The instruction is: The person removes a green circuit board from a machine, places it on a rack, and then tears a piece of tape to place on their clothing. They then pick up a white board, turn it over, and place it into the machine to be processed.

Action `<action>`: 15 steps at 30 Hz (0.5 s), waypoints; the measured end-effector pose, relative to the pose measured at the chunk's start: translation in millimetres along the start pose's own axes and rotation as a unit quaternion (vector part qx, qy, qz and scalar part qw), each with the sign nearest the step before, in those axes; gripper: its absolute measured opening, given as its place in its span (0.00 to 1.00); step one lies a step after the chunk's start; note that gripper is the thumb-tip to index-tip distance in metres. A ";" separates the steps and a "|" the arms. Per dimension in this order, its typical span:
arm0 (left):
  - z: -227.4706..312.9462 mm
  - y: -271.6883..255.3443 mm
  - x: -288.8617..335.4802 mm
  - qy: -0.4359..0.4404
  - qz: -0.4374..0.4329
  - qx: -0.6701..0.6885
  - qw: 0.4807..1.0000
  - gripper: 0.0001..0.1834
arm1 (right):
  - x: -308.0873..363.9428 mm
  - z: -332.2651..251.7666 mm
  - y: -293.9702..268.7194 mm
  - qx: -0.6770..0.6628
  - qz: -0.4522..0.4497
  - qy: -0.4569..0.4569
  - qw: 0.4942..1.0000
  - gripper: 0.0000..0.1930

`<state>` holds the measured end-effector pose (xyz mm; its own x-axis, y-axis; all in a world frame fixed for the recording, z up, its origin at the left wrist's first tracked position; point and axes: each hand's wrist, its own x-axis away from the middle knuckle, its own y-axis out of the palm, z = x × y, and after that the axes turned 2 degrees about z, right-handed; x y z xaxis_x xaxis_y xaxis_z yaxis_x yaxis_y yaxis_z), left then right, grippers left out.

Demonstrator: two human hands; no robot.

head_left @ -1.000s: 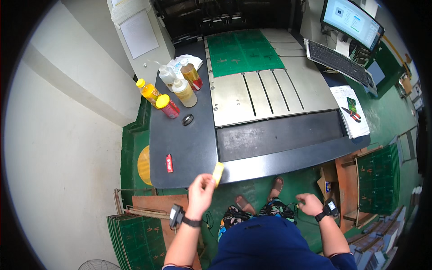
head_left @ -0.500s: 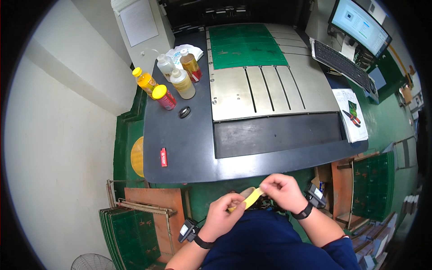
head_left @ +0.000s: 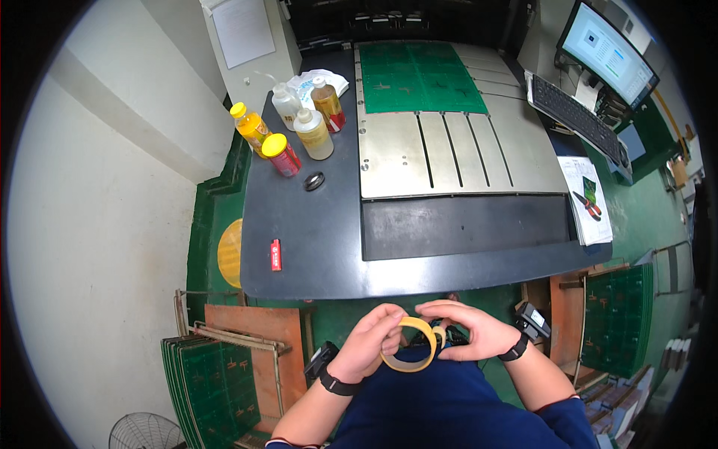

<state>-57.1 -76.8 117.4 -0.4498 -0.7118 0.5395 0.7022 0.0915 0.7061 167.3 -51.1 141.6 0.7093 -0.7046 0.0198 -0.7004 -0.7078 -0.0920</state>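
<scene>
A roll of yellow tape hangs in front of my body, its ring turned toward me. My left hand is closed on the left side of the ring, thumb and fingers pinching it. A short curl of tape stands out from the ring's right side. Around that curl is my right hand, fingers and thumb spread in a curve; whether a fingertip touches the tape is hard to see. Both wrists wear black straps with small devices.
The dark worktable carries a red lighter, a black ring-shaped object, several bottles and a red can. A green panel lies on the metal bed. Pliers rest on papers at right. Racks of green panels flank me.
The tape roll has turned so its ring opening faces me. My right hand has loosened from its pinch and spread its fingers. The view has shifted slightly.
</scene>
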 end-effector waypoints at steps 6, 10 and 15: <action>-0.3 -5.7 4.0 -0.020 0.016 -0.031 0.999 0.08 | -0.3 -2.3 14.1 0.121 0.084 -0.014 0.989 0.17; -5.0 -13.4 7.5 -0.053 -0.024 -0.006 0.998 0.08 | 6.8 2.2 16.8 0.113 0.070 -0.019 0.991 0.10; -27.3 3.2 16.6 0.399 0.217 -0.555 0.697 0.12 | 3.5 2.4 28.1 0.204 0.199 -0.065 0.956 0.03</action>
<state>-47.2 -107.3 116.1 0.0769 -0.9862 -0.1469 0.8702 0.1383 -0.4730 150.2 -73.3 136.6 0.4160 -0.8826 -0.2191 -0.8465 -0.2877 -0.4480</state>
